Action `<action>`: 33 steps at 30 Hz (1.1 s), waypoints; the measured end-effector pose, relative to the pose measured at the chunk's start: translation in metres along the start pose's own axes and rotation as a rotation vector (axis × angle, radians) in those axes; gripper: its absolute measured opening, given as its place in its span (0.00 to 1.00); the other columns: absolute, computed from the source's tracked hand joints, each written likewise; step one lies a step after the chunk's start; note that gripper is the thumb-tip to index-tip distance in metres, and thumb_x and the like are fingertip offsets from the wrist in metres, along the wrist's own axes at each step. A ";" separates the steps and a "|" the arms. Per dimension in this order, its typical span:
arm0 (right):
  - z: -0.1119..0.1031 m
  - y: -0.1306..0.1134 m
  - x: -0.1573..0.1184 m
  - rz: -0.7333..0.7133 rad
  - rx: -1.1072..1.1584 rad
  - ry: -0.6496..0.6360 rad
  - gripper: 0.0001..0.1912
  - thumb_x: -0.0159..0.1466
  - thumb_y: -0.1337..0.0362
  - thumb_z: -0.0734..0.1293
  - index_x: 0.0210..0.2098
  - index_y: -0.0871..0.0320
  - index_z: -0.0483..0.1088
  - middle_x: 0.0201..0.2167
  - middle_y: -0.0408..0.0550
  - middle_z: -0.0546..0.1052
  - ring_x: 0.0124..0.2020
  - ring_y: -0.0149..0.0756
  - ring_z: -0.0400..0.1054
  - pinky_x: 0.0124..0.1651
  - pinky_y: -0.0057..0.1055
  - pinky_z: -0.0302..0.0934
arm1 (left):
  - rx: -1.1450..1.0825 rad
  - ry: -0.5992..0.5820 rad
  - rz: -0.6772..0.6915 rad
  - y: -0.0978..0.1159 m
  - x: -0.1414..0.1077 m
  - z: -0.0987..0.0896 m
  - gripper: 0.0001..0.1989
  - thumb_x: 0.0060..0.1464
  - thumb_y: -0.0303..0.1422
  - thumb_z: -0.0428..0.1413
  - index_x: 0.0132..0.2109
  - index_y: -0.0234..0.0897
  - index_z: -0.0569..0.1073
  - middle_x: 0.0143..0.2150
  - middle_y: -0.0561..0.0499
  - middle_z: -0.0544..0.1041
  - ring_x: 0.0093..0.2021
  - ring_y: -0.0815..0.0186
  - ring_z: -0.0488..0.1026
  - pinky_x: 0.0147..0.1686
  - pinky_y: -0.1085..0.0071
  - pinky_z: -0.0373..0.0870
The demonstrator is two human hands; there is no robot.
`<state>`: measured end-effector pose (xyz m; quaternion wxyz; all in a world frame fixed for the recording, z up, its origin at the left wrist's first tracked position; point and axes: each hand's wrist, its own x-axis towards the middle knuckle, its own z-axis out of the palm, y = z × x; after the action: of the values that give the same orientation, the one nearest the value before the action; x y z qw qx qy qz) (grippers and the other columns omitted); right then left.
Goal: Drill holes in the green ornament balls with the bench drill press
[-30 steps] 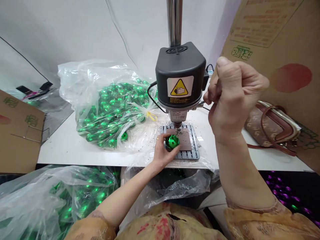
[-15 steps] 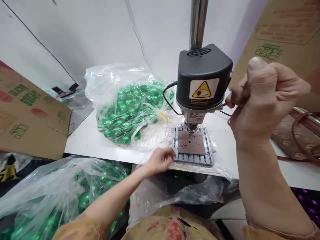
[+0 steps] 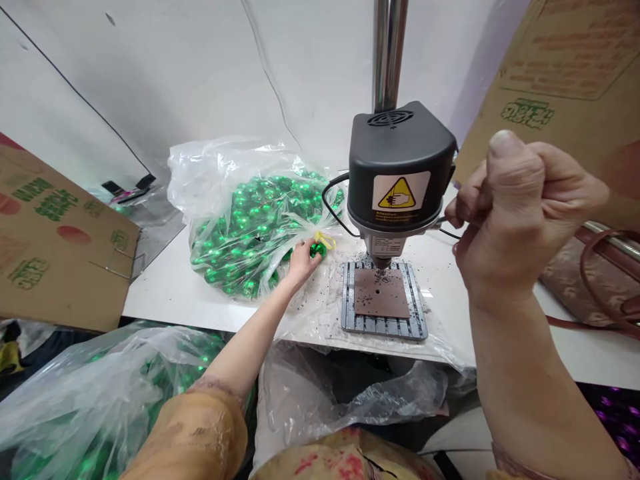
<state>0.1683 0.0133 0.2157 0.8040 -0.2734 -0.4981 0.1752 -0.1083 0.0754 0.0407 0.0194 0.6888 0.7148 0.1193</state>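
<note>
"Where is the left hand (image 3: 301,265)?"

"At the gathered neck of a clear plastic bag (image 3: 195,167), fingers curled narrowly around a shiny green ball (image 3: 317,250) just beside a yellow tie (image 3: 327,241). From here, I cannot tell whether the ball touches the plastic."

"And the right hand (image 3: 525,207)?"

"Raised beside a black-topped drill press (image 3: 400,147), closed in a fist on the lever (image 3: 440,221) at the machine's side. The fingers hide the lever's far end."

"What stands under the drill?"

"A slotted metal base (image 3: 350,325) on the white counter (image 3: 165,287), bearing a flat brown board (image 3: 370,305) with a small dark hole. Dark flecks are scattered over the board, the base and the counter around them. A polished steel column (image 3: 387,60) rises behind the black housing, whose front carries a yellow warning label (image 3: 401,193) picturing a hand."

"The rest of the scene?"

"More green balls fill the clear bag, left of the machine. A second plastic bag (image 3: 115,380) of green pieces sits lower, in front of the counter's left end. Cardboard boxes (image 3: 75,267) flank the workplace on both sides, and a patterned handbag (image 3: 565,287) with a reddish-brown strap rests on the right, behind the raised forearm. Shiny purple pieces (image 3: 617,420) show at the lower right edge."
</note>
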 end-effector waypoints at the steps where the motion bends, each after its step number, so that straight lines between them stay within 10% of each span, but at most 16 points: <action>1: 0.000 0.000 0.000 -0.001 -0.001 0.002 0.23 0.64 0.62 0.64 0.17 0.57 0.53 0.12 0.34 0.56 0.14 0.20 0.52 0.20 0.28 0.46 | -0.026 0.002 0.017 0.000 -0.005 0.002 0.22 0.59 0.32 0.55 0.61 0.40 0.69 0.49 0.42 0.75 0.46 0.55 0.75 0.47 0.63 0.71; 11: 0.003 0.000 0.000 0.001 0.025 0.010 0.24 0.65 0.62 0.63 0.17 0.58 0.51 0.12 0.34 0.56 0.14 0.17 0.50 0.21 0.26 0.44 | -0.165 0.004 -0.080 0.022 -0.012 -0.014 0.22 0.49 0.31 0.61 0.53 0.36 0.70 0.43 0.42 0.75 0.46 0.50 0.75 0.45 0.60 0.70; 21: 0.002 0.001 0.000 0.006 0.067 0.007 0.22 0.65 0.62 0.64 0.18 0.57 0.51 0.13 0.34 0.55 0.15 0.17 0.50 0.20 0.26 0.43 | -1.575 -0.337 -0.154 0.074 -0.056 -0.010 0.28 0.47 0.39 0.64 0.55 0.40 0.66 0.41 0.50 0.76 0.38 0.65 0.77 0.40 0.62 0.76; 33: 0.000 0.004 0.001 0.004 0.057 0.007 0.23 0.63 0.60 0.66 0.16 0.52 0.53 0.12 0.37 0.55 0.15 0.27 0.48 0.20 0.34 0.42 | -1.278 -0.153 0.202 0.091 -0.065 0.020 0.25 0.46 0.38 0.69 0.51 0.37 0.74 0.49 0.45 0.79 0.49 0.60 0.76 0.53 0.63 0.69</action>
<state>0.1683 0.0168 0.2145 0.8127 -0.2520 -0.4898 0.1899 -0.0119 0.0162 0.0300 0.4648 0.6118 0.4312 0.4730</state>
